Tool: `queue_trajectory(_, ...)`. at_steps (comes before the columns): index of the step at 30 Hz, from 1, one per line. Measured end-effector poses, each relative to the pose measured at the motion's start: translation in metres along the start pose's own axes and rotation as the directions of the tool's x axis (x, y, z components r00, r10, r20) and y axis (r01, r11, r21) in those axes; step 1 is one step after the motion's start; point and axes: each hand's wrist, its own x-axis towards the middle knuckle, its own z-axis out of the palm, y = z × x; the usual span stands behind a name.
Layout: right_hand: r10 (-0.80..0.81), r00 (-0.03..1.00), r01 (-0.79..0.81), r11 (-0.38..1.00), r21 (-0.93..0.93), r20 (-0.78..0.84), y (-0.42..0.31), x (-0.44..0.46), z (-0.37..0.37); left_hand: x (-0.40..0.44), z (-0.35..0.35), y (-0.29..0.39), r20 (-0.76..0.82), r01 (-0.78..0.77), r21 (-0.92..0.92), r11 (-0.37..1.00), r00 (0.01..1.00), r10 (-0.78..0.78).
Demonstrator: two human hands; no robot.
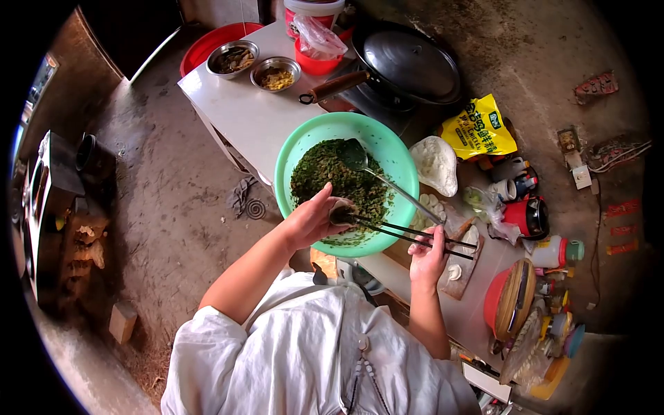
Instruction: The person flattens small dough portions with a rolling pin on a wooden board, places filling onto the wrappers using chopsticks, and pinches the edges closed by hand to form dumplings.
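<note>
A mint-green bowl (409,149) holds a chopped green and brown filling (318,169). In it rests a dark metal ladle (354,155), its handle leaning over the rim toward my right hand. My left hand (315,220) is over the bowl's near edge, fingers curled around what looks like a pale dough wrapper (344,205) with dark filling on it. My right hand (427,257) grips a pair of black chopsticks (398,229), whose tips reach to the filling in my left hand.
Right of the bowl are white flour (434,164), a floury board (460,266) and a yellow seasoning bag (478,128). Behind it stand a lidded black wok (411,59) and two metal bowls of food, one with yellow pieces (277,78). Jars and a red pot (526,218) crowd the right.
</note>
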Motion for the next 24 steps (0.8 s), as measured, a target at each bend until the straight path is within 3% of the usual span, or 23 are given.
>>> queue_trajectory(7,-0.046,0.999,0.048,0.992,-0.116,0.018,0.001,0.003,0.004,0.003,0.005,-0.005,-0.059,-0.008,0.031,0.999,0.998,0.009)
queue_trajectory(16,0.108,0.992,-0.100,0.988,0.117,-0.063,0.013,0.013,-0.010,0.002,0.008,-0.005,-0.060,-0.010,0.040,0.999,0.998,0.013)
queue_trajectory(18,0.084,0.996,-0.084,0.996,-0.014,-0.006,0.011,0.007,-0.006,0.001,0.010,-0.005,-0.048,-0.006,0.045,0.999,0.999,0.008)
queue_trajectory(24,-0.030,1.000,0.030,0.997,-0.071,-0.006,0.003,0.002,-0.001,0.002,0.010,-0.007,-0.053,-0.012,0.043,0.999,0.998,0.014)
